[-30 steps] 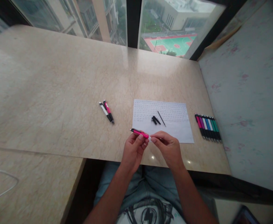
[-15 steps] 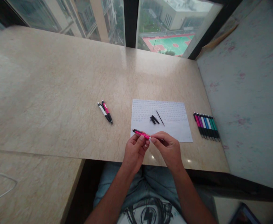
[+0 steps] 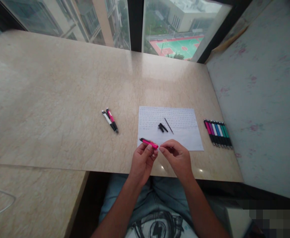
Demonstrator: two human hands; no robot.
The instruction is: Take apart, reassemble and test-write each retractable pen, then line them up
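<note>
My left hand (image 3: 143, 160) is closed around a pink pen barrel (image 3: 149, 143) with a black clip end pointing left. Close to the barrel's right end, my right hand (image 3: 176, 158) has thumb and forefinger pinched; whatever is between them is too small to make out. Both hands are over the front edge of a sheet of paper with handwriting (image 3: 184, 140). On that sheet, beyond my hands, lie short black pen parts (image 3: 162, 128) and a thin dark refill (image 3: 169, 126).
Left of the paper, a white pen (image 3: 108, 119) and a pink pen (image 3: 111, 117) lie side by side. A row of several coloured pens (image 3: 218, 133) is at the right, near the patterned wall (image 3: 259, 109). A white cable (image 3: 11, 195) lies at the lower left.
My right fingertips have drawn slightly away from the barrel's right end, where a small pale piece was showing. The view has shifted a little; the loose parts on the paper stay put.
</note>
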